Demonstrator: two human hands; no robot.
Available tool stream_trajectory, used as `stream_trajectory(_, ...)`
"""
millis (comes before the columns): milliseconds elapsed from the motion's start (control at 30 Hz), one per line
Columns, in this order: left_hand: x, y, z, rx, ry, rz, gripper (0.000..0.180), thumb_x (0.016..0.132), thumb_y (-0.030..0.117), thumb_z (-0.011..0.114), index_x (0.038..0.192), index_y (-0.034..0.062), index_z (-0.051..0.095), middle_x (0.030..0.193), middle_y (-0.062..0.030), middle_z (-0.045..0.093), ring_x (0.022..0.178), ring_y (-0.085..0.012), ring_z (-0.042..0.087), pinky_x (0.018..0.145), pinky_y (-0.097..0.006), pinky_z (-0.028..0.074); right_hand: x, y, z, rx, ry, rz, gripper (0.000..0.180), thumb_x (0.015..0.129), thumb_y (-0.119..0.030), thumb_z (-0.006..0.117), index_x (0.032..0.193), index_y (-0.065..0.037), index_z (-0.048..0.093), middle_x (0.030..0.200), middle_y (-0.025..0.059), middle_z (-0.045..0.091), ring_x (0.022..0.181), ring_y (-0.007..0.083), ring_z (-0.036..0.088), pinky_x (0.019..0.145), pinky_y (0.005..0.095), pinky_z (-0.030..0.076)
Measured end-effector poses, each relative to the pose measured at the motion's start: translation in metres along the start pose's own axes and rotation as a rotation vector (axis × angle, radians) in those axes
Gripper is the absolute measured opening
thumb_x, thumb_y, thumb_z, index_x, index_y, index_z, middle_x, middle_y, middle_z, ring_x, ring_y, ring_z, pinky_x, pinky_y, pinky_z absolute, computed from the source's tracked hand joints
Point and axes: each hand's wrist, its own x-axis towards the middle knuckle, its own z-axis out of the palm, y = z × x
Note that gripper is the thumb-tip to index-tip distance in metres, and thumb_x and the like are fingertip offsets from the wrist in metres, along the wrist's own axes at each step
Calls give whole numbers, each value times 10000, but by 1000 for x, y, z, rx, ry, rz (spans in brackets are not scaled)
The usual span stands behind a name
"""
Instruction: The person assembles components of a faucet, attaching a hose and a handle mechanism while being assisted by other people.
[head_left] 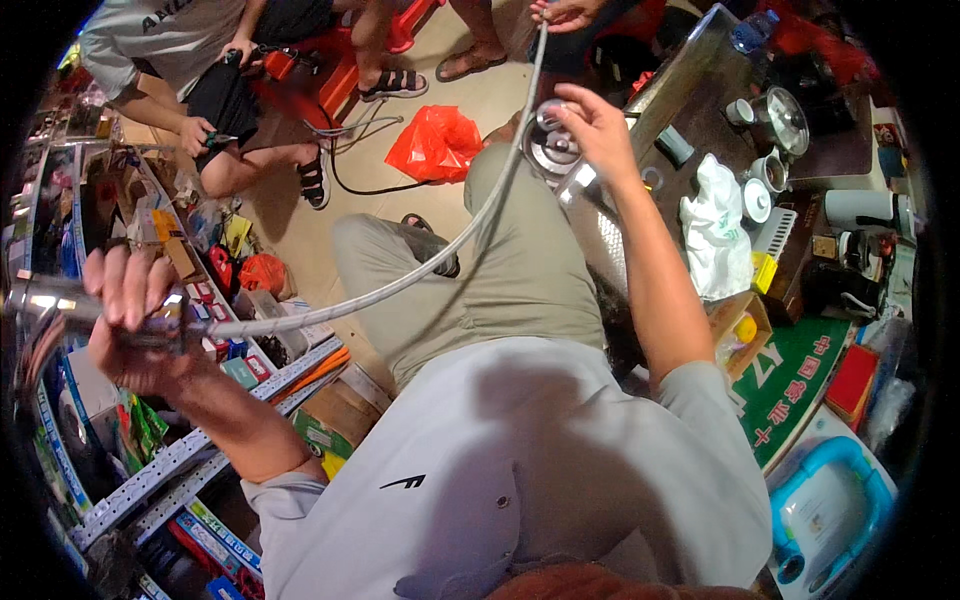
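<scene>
My left hand is wrapped round a shiny metal cylinder at the far left. A pale grey flexible hose runs from it across my lap and up to the top middle, where another person's hand holds it. My right hand is raised beside the hose, its thumb and fingers pinching a small round metal piece. Just below that piece is a larger round metal part, partly covered by the hose.
A person sits at upper left with pliers. A red plastic bag lies on the floor. Crowded shelves flank my left. To my right, a table bears a white bag, cups and a glass-lidded pot.
</scene>
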Motion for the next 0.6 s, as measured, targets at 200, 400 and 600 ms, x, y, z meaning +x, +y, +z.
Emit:
stream_trajectory(200,-5,43,1,77,12,80,334,773,-59,658,970,66,418,813,-38,475,699,-142,512,719,-310,412,78,-3,-18,131,11,8,288,960,-103,694,1185,74,666,966,92,750,860,134,708,767,265,577)
stream_trajectory(400,8,107,17,3,46,136,383,732,-111,645,980,57,406,806,-43,471,673,-157,526,710,-312,424,116,30,3,263,27,101,133,922,11,654,1035,67,697,915,115,729,800,169,694,652,282,558)
stream_trajectory(600,5,172,45,119,277,308,372,712,-70,667,942,54,401,806,-61,452,713,-189,503,764,-337,438,118,60,38,209,58,192,85,892,-16,695,946,25,644,860,144,732,721,168,725,625,284,608)
